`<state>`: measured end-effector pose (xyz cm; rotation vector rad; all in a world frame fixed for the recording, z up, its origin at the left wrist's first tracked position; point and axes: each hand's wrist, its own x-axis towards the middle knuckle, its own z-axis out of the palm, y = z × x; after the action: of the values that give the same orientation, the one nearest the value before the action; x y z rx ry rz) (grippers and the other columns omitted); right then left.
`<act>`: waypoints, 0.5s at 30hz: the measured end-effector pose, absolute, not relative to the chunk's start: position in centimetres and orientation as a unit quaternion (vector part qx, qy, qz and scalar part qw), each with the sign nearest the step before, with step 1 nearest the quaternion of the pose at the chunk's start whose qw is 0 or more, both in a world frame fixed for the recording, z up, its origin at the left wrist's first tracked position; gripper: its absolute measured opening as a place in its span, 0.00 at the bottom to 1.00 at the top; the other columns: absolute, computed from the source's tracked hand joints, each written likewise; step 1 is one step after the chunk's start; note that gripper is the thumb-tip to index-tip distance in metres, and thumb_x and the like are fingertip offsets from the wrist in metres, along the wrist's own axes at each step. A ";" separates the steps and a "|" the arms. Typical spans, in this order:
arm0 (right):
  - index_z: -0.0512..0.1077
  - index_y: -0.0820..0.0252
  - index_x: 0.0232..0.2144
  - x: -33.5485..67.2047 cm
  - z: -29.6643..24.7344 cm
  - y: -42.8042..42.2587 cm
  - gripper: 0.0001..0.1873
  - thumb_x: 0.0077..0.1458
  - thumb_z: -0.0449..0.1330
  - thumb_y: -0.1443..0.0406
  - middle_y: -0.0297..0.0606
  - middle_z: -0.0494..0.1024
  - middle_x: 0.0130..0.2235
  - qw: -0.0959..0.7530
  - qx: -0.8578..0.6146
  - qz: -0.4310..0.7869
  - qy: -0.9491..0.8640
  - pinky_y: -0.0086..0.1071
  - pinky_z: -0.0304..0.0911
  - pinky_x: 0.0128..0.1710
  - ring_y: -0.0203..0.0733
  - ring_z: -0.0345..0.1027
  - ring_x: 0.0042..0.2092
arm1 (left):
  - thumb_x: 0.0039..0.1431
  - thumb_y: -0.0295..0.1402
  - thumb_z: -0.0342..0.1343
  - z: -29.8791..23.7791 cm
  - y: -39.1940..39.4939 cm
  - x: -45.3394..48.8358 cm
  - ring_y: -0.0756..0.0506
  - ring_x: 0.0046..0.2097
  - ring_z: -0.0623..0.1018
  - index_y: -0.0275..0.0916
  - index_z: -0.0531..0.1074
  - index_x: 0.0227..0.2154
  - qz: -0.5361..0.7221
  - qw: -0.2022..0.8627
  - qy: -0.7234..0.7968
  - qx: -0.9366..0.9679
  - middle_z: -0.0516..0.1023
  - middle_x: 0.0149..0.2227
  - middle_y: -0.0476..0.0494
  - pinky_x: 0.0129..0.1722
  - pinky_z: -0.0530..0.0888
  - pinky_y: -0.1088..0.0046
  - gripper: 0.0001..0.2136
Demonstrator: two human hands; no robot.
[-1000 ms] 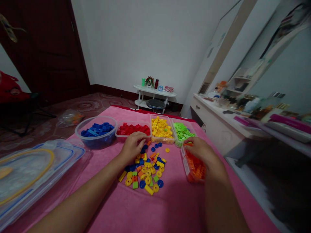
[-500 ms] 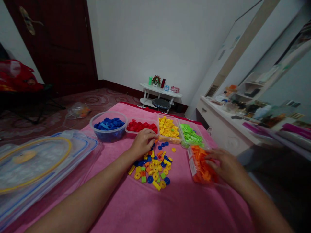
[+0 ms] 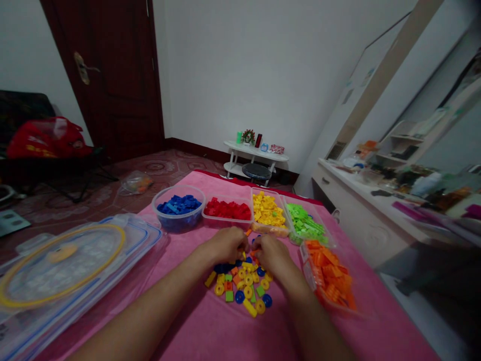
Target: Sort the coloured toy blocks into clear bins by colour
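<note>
A mixed pile of toy building bricks and wheels [image 3: 248, 292] in yellow, blue, orange and green lies on the pink cloth [image 3: 188, 321]. At the pile's far edge my left hand [image 3: 230, 244] has its fingers curled together. An orange piece [image 3: 248, 232] shows just beyond its fingertips; whether they hold it I cannot tell. My right hand [image 3: 271, 253] is close beside it, fingers bent down into the pile, with an orange bit near them. Both sets of fingertips are partly hidden, and so is whatever they pinch.
Behind the pile stand a round tub of blue bricks [image 3: 178, 224] and boxes of red bricks [image 3: 227, 209], yellow bricks [image 3: 267, 210] and green bricks [image 3: 306, 224]. A box of orange bricks [image 3: 330, 275] is at the right. Large clear lids [image 3: 139, 240] lie at the left.
My right hand has left the orange box and come left to the pile, beside my left hand. My left hand stays at the pile's far edge, fingers more curled. The view has shifted slightly.
</note>
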<state>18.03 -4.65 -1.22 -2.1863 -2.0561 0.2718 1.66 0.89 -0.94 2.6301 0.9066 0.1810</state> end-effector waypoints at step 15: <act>0.75 0.58 0.26 20.2 -0.1 -5.4 0.07 0.45 0.57 0.69 0.35 0.77 0.29 0.104 -0.738 0.100 -0.659 0.28 0.47 0.26 0.36 0.68 0.30 | 0.45 0.24 0.55 -1.3 1.5 1.4 0.50 0.26 0.72 0.38 0.77 0.26 0.064 0.210 0.327 0.919 0.77 0.25 0.47 0.23 0.59 0.78 0.07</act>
<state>20.17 -5.44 -0.14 -2.1759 -1.9435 0.2951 1.39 1.45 -1.32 2.5551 0.9088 0.1793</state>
